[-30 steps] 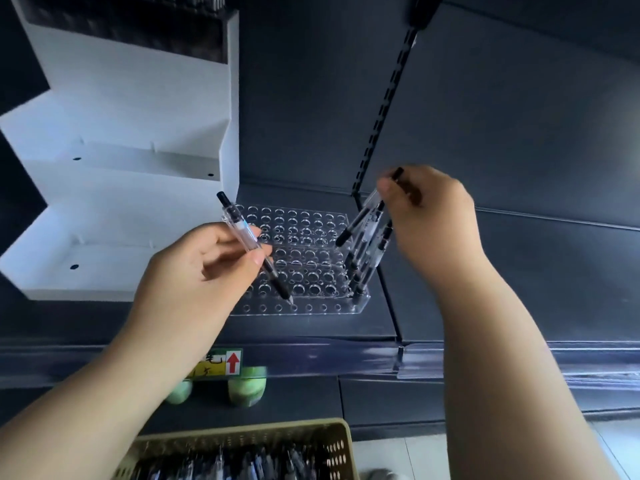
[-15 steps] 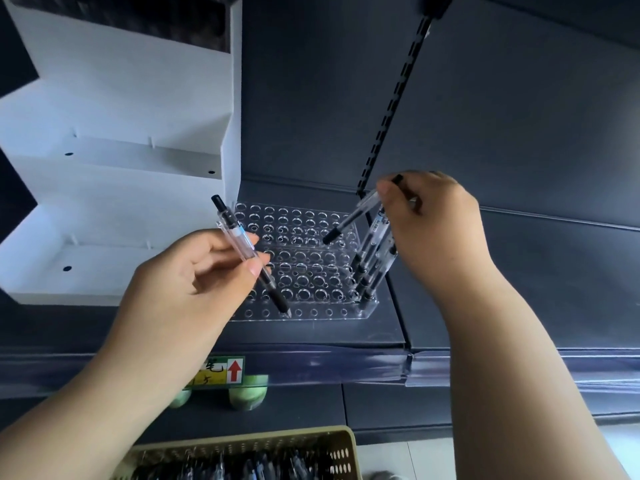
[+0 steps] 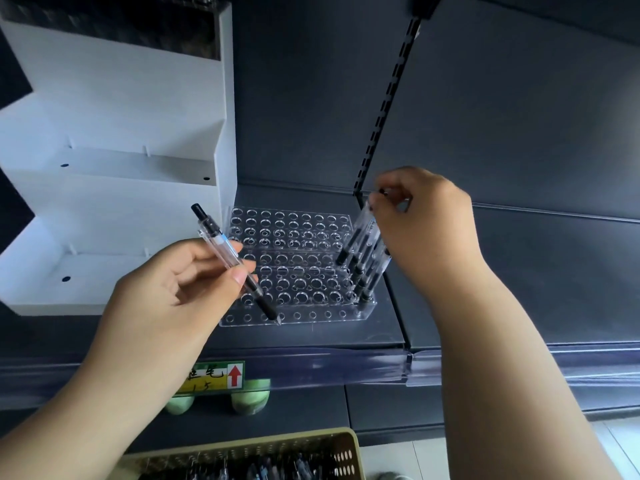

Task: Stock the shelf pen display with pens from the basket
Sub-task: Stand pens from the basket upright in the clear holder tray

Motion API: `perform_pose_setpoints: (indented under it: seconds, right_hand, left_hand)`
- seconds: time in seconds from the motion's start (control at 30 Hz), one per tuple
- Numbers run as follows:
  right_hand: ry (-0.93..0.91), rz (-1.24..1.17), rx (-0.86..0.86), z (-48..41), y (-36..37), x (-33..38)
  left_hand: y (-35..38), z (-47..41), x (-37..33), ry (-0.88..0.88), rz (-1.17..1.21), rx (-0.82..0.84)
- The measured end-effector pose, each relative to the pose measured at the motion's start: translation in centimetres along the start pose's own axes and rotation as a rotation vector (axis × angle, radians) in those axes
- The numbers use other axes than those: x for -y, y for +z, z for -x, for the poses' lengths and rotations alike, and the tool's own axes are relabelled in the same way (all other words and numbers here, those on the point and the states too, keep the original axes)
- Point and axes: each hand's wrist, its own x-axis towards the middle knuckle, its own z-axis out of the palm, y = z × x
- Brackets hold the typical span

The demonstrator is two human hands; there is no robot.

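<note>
A clear acrylic pen display (image 3: 294,268) with rows of round holes sits on the dark shelf. Several clear pens with black grips (image 3: 367,275) stand tilted in its right-hand column. My right hand (image 3: 426,233) pinches the top of another clear pen (image 3: 360,233), whose black tip hangs over the right rear holes. My left hand (image 3: 173,292) grips a clear pen with a black tip (image 3: 232,261), held slanted above the display's front left. A yellow perforated basket (image 3: 343,452) full of pens shows at the bottom edge.
A white stepped display stand (image 3: 114,188) stands left of the acrylic display. A slotted upright (image 3: 384,109) runs up the dark back panel. On the shelf's front rail hangs a yellow price tag with a red arrow (image 3: 214,375). Two green objects (image 3: 249,400) sit below it.
My right hand has swung its pen from slanted towards upright and lowered the tip towards the right rear holes. The left hand and its pen stay roughly where they were.
</note>
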Motion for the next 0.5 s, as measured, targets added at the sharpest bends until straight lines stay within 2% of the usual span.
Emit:
perform_pose_setpoints:
  seconds: [0.33, 0.5]
  right_hand:
    - [-0.092, 0.086, -0.117, -0.2, 0.9, -0.5]
    - [-0.04, 0.117, -0.113, -0.6, -1.4, -1.3]
  left_hand:
    - [-0.1, -0.1, 0.2, 0.002, -0.001, -0.007]
    - [-0.2, -0.1, 0.1, 0.009, 0.001, -0.012]
